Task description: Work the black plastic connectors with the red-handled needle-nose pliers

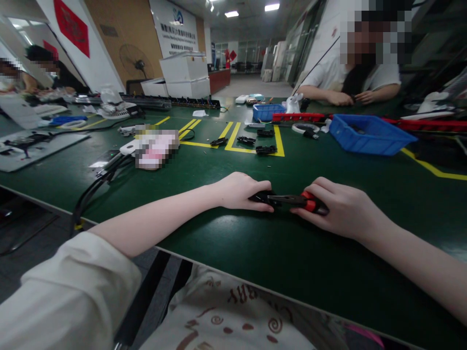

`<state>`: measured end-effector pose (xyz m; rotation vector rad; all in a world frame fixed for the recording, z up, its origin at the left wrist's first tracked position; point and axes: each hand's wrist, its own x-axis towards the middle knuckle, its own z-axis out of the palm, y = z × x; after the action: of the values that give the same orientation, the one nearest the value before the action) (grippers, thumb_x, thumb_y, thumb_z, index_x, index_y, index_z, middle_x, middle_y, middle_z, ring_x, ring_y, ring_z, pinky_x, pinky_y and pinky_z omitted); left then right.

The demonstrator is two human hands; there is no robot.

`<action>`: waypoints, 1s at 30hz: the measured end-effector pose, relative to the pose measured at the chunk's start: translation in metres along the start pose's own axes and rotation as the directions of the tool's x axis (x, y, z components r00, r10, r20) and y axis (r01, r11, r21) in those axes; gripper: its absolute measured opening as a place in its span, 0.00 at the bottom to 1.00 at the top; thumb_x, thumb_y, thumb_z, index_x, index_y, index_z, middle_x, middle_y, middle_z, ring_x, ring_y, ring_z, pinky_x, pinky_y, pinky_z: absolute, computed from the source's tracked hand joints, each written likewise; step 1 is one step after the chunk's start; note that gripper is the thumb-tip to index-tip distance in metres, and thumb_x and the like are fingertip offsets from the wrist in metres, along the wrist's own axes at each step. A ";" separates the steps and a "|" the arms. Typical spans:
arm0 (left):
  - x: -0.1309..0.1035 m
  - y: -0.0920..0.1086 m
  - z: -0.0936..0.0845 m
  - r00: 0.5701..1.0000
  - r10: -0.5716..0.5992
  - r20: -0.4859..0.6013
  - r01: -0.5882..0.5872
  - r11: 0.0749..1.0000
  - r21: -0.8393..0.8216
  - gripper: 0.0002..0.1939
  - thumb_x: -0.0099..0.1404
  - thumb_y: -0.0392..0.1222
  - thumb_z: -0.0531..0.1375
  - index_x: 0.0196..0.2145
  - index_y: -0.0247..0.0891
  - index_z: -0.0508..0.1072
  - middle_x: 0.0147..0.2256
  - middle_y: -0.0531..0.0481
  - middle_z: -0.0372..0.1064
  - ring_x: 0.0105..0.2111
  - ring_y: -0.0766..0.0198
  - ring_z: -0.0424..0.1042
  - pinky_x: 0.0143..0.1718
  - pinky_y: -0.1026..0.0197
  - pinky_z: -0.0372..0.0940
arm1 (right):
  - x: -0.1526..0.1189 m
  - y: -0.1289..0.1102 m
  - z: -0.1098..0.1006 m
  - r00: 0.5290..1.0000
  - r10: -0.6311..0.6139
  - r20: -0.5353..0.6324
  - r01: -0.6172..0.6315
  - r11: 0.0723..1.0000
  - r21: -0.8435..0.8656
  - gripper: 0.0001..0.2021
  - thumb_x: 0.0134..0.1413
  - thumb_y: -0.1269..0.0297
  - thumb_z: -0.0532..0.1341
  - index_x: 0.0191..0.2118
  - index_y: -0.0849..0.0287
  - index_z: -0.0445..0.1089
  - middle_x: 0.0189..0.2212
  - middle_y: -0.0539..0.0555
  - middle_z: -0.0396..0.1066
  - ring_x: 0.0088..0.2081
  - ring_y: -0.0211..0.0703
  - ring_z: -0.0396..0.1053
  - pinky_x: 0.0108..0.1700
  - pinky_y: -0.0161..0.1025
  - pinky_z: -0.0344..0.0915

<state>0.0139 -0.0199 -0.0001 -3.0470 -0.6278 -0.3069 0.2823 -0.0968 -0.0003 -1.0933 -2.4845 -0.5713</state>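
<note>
My left hand (242, 190) pinches a small black part (263, 196) between thumb and fingers, above the green table. My right hand (337, 206) is wrapped around the red and black handles of a pair of pliers (288, 199). The jaws of the pliers point left and meet the black part; whether they clamp it I cannot tell. Beyond my hands, several similar black parts lie on the table, among them one black part (266, 149) by the yellow tape and another (219, 141) further left.
A blue bin (368, 138) stands at the right, with a smaller blue bin (269, 112) further back. Left of centre lie a pink phone-like object (156, 150) and black cables (97, 182). A co-worker (353, 80) sits across the green table (204, 233).
</note>
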 end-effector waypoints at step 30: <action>0.001 -0.002 -0.003 1.000 0.006 0.016 -0.006 1.000 -0.030 0.24 0.71 0.64 0.55 0.48 0.40 0.70 0.30 0.50 0.76 0.28 0.59 0.75 0.26 0.63 0.52 | 0.004 -0.009 -0.003 0.992 0.097 0.075 -0.097 0.995 -0.004 0.16 0.62 0.50 0.57 0.34 0.59 0.68 0.31 0.56 0.68 0.24 0.40 0.65 0.25 0.37 0.59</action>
<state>0.0133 -0.0182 0.0025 -3.0823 -0.6208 -0.2944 0.2734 -0.1012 0.0021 -1.2502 -2.4776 -0.5116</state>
